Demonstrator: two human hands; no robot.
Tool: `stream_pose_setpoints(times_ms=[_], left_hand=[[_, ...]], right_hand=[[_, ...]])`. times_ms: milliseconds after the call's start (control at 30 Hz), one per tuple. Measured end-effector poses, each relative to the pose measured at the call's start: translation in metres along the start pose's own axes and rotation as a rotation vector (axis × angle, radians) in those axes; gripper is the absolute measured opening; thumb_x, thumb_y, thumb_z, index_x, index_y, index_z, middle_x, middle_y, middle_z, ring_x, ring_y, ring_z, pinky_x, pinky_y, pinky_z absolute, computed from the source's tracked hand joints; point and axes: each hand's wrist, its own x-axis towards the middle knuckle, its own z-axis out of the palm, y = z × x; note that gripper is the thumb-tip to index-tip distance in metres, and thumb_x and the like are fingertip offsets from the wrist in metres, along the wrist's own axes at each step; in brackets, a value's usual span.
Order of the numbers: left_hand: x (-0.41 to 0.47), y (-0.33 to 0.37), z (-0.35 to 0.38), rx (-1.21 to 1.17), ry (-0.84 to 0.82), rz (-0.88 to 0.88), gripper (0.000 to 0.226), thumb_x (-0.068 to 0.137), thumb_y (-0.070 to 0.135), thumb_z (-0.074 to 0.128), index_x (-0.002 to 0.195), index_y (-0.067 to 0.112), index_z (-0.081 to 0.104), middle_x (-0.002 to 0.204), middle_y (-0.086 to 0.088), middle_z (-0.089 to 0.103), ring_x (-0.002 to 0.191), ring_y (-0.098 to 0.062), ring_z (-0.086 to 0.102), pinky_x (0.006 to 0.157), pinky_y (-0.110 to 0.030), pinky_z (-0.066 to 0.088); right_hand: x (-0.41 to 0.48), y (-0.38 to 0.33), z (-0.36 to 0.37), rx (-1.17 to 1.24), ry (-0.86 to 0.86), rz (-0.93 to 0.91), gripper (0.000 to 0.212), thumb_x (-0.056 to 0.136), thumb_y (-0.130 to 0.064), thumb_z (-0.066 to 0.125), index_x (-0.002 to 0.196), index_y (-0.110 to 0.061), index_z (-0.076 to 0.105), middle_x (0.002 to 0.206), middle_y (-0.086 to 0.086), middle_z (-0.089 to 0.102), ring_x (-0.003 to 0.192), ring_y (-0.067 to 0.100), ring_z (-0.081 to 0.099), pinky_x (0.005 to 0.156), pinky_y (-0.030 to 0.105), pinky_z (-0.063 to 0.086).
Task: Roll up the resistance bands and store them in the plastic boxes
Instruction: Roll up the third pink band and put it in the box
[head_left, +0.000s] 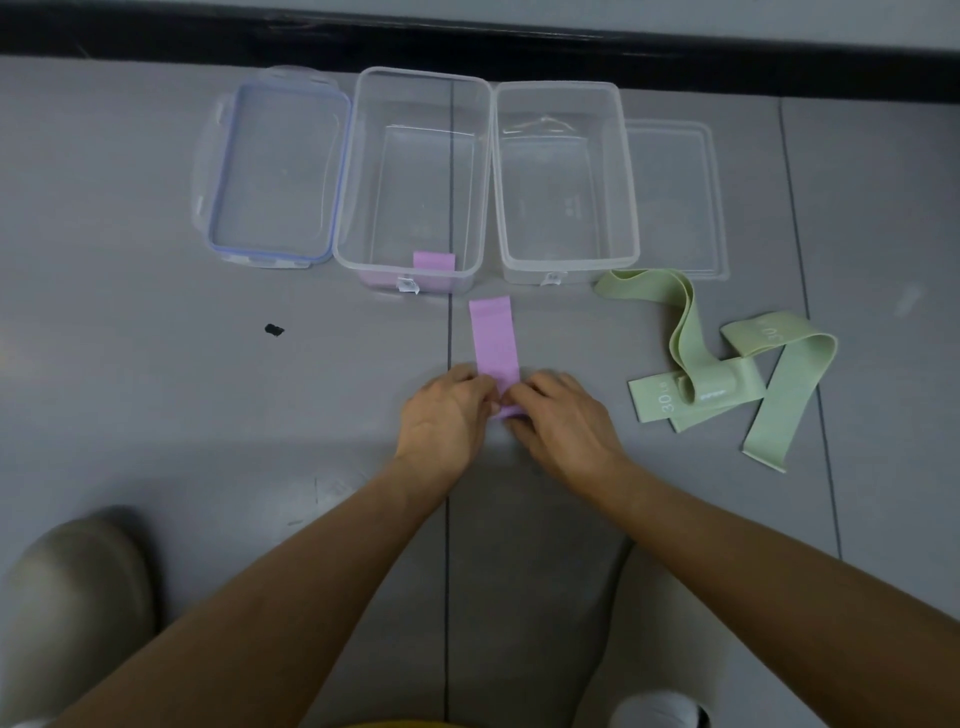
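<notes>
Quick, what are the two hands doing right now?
Left hand: closed, pinching the near end of the pink band.
Right hand: closed on the same end, rolling it up.

The single head-worn camera looks steeply down and forward from above the person's forearms onto a grey floor (208, 415). Its wide lens bends the dark baseboard (467, 41) at the far edge. The two hands meet near frame centre, close below the lens, with the plastic boxes (415, 182) lying farther ahead.
</notes>
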Motion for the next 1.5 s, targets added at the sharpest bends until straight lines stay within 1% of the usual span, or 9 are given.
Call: stream_pose_setpoints(times_ms=[167,267,400,500,633,833,1067,1333,1500], left_hand=[[-0.003,-0.002,0.001,0.008,0.061,0.094,0.011,0.093,0.029,0.059,0.094,0.019,0.065,0.095,-0.003,0.061,0.079,-0.029,0.061,0.061,-0.031,0.04],[-0.007,-0.008,0.006,0.001,0.101,0.145,0.017,0.088,0.037,0.066,0.089,0.02,0.061,0.09,-0.001,0.059,0.073,-0.029,0.06,0.054,-0.035,0.047],[-0.003,-0.009,0.008,0.018,0.111,0.157,0.017,0.085,0.033,0.069,0.088,0.02,0.059,0.089,-0.002,0.057,0.07,-0.029,0.059,0.052,-0.032,0.041],[0.0,-0.009,0.007,0.034,0.104,0.152,0.013,0.086,0.03,0.068,0.092,0.021,0.061,0.091,-0.002,0.058,0.068,-0.031,0.06,0.053,-0.031,0.04],[0.009,-0.014,0.005,0.0,0.025,0.108,0.012,0.092,0.031,0.059,0.098,0.022,0.064,0.098,-0.002,0.06,0.079,-0.032,0.063,0.064,-0.04,0.052],[0.013,-0.014,0.006,-0.017,-0.046,0.118,0.015,0.091,0.032,0.06,0.099,0.021,0.067,0.1,-0.003,0.062,0.086,-0.031,0.063,0.072,-0.042,0.052],[0.019,-0.014,0.004,-0.035,-0.059,0.136,0.018,0.091,0.037,0.06,0.096,0.02,0.065,0.097,-0.003,0.063,0.087,-0.029,0.061,0.073,-0.038,0.05],[0.011,-0.019,0.004,0.008,0.076,0.185,0.021,0.082,0.038,0.071,0.088,0.02,0.062,0.089,-0.001,0.059,0.074,-0.027,0.058,0.059,-0.035,0.049],[0.017,-0.018,0.004,0.015,0.063,0.164,0.02,0.085,0.037,0.067,0.085,0.018,0.063,0.086,-0.003,0.06,0.076,-0.03,0.059,0.061,-0.038,0.05]], right_hand=[[0.009,0.003,-0.001,0.128,-0.02,0.104,0.017,0.089,-0.031,0.067,0.104,-0.024,0.068,0.099,0.0,0.056,0.093,0.024,0.056,0.07,0.037,0.049],[0.014,0.005,0.0,0.159,-0.034,0.137,0.016,0.09,-0.032,0.064,0.102,-0.023,0.069,0.096,-0.001,0.057,0.09,0.021,0.057,0.071,0.032,0.045],[0.011,0.002,0.002,0.198,-0.02,0.133,0.014,0.09,-0.026,0.062,0.104,-0.021,0.063,0.1,0.0,0.064,0.09,0.022,0.061,0.074,0.035,0.05],[0.009,0.001,0.003,0.187,-0.021,0.118,0.018,0.092,-0.027,0.059,0.11,-0.024,0.06,0.104,0.001,0.063,0.091,0.024,0.062,0.073,0.038,0.052],[0.008,0.005,0.002,0.132,-0.059,0.092,0.029,0.091,-0.034,0.062,0.119,-0.026,0.06,0.106,0.001,0.061,0.093,0.024,0.061,0.071,0.034,0.05],[0.009,0.007,0.002,0.174,-0.045,0.133,0.019,0.09,-0.033,0.064,0.107,-0.024,0.063,0.102,-0.001,0.058,0.088,0.024,0.06,0.068,0.035,0.047],[0.009,0.008,0.003,0.17,-0.051,0.105,0.018,0.091,-0.033,0.063,0.107,-0.025,0.06,0.103,-0.001,0.06,0.087,0.024,0.061,0.068,0.035,0.049],[0.02,0.01,-0.002,0.194,-0.077,0.152,0.011,0.091,-0.03,0.061,0.1,-0.024,0.062,0.099,-0.002,0.058,0.088,0.023,0.06,0.073,0.036,0.049],[0.023,0.011,-0.006,0.211,-0.069,0.166,0.013,0.089,-0.03,0.065,0.099,-0.024,0.061,0.098,-0.004,0.061,0.088,0.019,0.06,0.072,0.03,0.043]])
